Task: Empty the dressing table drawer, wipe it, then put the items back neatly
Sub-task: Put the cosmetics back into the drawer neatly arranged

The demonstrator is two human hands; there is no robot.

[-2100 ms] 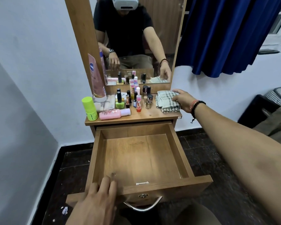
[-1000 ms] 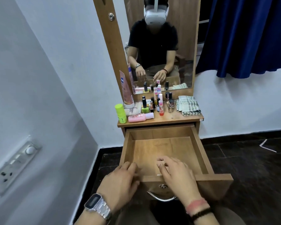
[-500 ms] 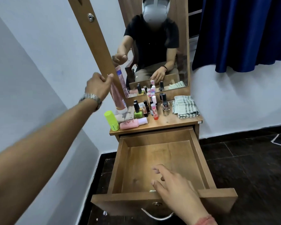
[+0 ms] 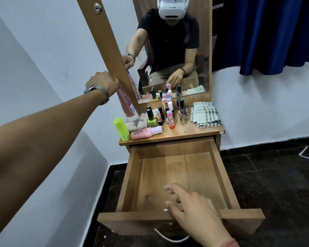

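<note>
The drawer, bare smooth-grained wood, stands pulled out under the right hand (fingers relaxed, apparently hovering). The left hand pinches a soft pink tube top.

This was a home bedroom. A wooden dressing table with a tall mirror stood against a white wall, its top crowded with cosmetics and a folded cloth. A blue curtain hung beside it, over a dark tiled floor.
</note>
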